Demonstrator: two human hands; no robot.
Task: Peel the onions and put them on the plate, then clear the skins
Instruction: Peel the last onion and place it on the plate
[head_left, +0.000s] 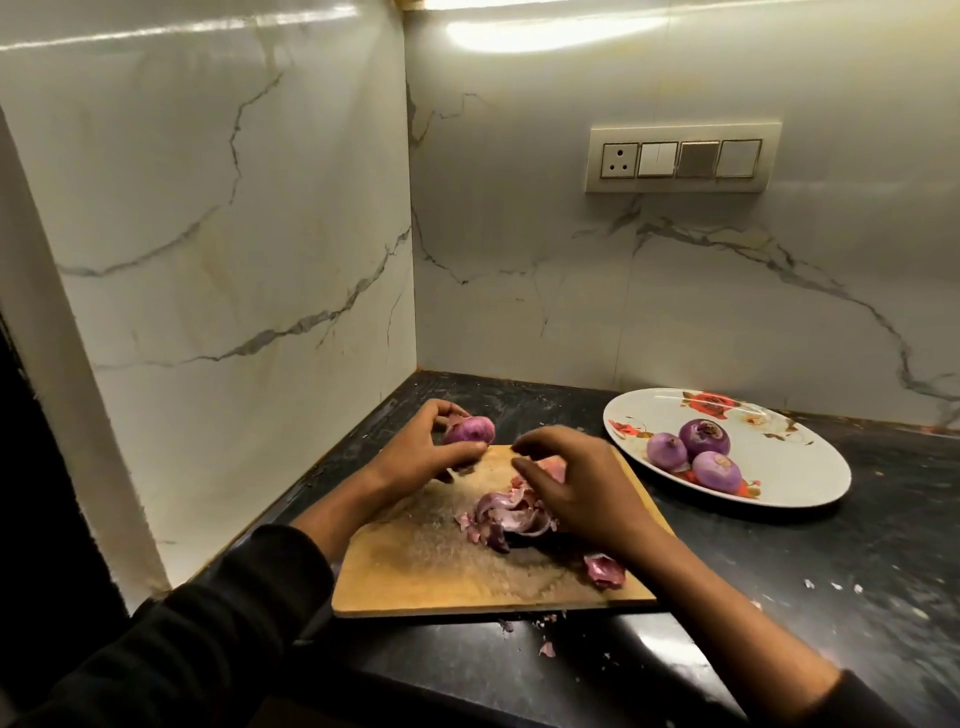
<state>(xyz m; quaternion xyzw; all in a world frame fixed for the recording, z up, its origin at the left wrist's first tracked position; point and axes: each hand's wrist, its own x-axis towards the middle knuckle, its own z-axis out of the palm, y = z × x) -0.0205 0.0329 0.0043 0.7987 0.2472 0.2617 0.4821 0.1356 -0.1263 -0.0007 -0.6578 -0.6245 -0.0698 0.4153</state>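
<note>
L hand (423, 447) gripped onion (469, 430) at far edge of cutting board (441, 566). R hand (576, 488) fingers loosely curled, empty, above skins (506, 519). 3 peeled onions (696, 452) on plate (800, 467).

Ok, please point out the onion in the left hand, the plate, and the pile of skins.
onion (470, 429), head view, its purple top.
plate (800, 467), head view, bare white part.
pile of skins (506, 517), head view, its middle.
</note>
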